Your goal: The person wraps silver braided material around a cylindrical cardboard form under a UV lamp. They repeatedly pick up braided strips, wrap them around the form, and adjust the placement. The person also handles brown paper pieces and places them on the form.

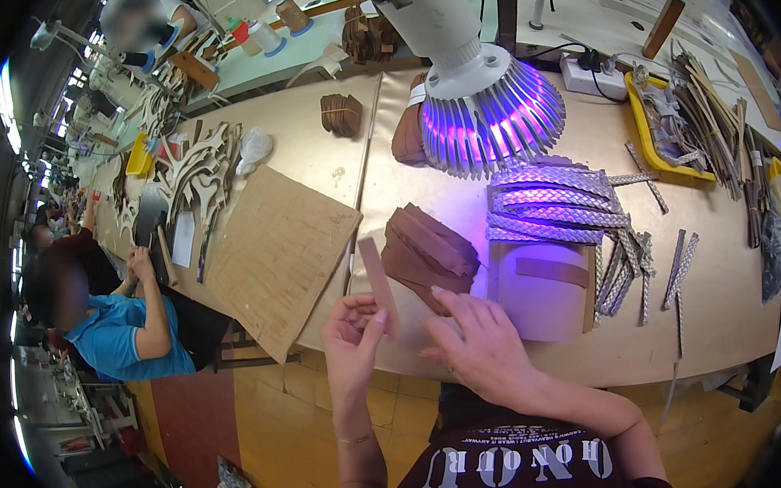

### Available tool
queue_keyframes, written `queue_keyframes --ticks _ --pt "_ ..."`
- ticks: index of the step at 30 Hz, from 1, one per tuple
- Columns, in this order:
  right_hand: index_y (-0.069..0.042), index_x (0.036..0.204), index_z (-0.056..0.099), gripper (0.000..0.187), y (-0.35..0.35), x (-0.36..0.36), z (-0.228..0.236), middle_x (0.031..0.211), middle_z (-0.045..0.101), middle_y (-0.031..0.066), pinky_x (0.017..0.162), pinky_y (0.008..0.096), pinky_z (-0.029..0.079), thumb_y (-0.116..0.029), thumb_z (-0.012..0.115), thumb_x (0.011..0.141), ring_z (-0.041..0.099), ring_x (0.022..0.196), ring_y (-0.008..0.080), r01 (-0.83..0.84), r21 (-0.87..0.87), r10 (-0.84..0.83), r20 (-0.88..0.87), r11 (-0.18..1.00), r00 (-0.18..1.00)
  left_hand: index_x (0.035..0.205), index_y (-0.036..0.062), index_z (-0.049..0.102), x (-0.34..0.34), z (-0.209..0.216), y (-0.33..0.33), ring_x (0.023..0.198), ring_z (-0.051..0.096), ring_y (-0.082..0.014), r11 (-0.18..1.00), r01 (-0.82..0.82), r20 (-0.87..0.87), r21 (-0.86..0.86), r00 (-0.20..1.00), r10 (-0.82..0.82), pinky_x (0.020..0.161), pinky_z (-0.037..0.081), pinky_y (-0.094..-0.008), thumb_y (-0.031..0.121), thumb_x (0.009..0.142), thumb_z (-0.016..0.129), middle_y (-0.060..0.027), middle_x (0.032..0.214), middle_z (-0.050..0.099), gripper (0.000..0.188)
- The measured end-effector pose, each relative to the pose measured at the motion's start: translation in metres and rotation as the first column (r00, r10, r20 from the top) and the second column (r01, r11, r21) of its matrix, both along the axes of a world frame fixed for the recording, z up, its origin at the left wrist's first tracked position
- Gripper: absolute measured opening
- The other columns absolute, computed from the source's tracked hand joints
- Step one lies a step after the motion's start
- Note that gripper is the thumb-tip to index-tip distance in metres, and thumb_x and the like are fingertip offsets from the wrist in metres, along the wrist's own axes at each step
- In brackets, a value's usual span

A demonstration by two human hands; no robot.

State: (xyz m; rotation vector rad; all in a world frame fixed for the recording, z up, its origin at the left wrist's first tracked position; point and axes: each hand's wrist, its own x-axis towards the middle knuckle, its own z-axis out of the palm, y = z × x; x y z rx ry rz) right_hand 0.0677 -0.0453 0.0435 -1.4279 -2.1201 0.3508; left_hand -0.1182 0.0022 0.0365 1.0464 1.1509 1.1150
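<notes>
My left hand point(356, 329) pinches a flat brown leather strip point(378, 277) between thumb and fingers, and the strip stands upright from the grip. My right hand point(483, 345) hovers at the near end of a pile of brown leather strips point(426, 252), fingers apart and nothing seen in them; whether a fingertip touches the pile I cannot tell. Right of the pile lies a tan board point(533, 311) with a single brown strip point(551, 271) across it. Silvery braided straps point(557, 199) are laid side by side at the board's far end, in purple light.
A finned lamp point(490, 112) with purple light hangs low over the straps. Loose braided pieces point(627, 271) lie at the right, near a yellow tray point(657, 136). A large brown board point(286, 252) overhangs the table's left edge. A person in blue point(131, 333) sits at the left.
</notes>
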Motion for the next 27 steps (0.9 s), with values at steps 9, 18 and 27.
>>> queue_keyframes --ticks 9,18,27 --pt "-0.001 0.107 0.065 0.029 -0.029 0.046 0.024 0.099 0.066 0.0125 0.075 0.0301 0.054 -0.007 0.069 0.079 0.066 0.085 0.0250 -0.045 0.171 0.104 -0.353 0.984 0.930 0.126 -0.0008 0.049 0.052 0.017 -0.028 0.093 0.061 -0.0178 0.955 0.133 -0.161 0.264 0.983 -0.092 0.087 0.046 -0.0312 0.015 0.089 0.065 -0.0101 0.095 0.064 0.043" --pt "-0.002 0.097 0.048 0.018 -0.065 0.077 0.031 0.094 0.065 0.0109 0.086 0.0345 0.055 0.003 0.064 0.089 0.064 0.092 0.0168 0.028 -0.344 -0.345 -0.938 0.939 0.038 0.109 -0.0024 0.064 0.079 0.017 -0.033 0.085 0.065 -0.0169 0.788 0.614 0.197 -0.041 0.778 -0.596 0.075 0.052 -0.0288 0.011 0.090 0.067 -0.0126 0.094 0.068 0.023" --pt "-0.005 0.080 0.056 0.018 -0.063 0.098 0.001 0.076 0.056 -0.0026 0.063 0.0195 0.040 -0.009 0.072 0.085 0.049 0.068 0.0041 0.451 -0.506 -0.623 -0.767 0.735 0.155 0.093 -0.0010 0.065 0.102 0.009 -0.009 0.065 0.056 -0.0036 0.899 0.419 0.054 -0.127 0.908 -0.416 0.058 0.042 -0.0186 0.012 0.091 0.067 -0.0014 0.074 0.065 0.013"
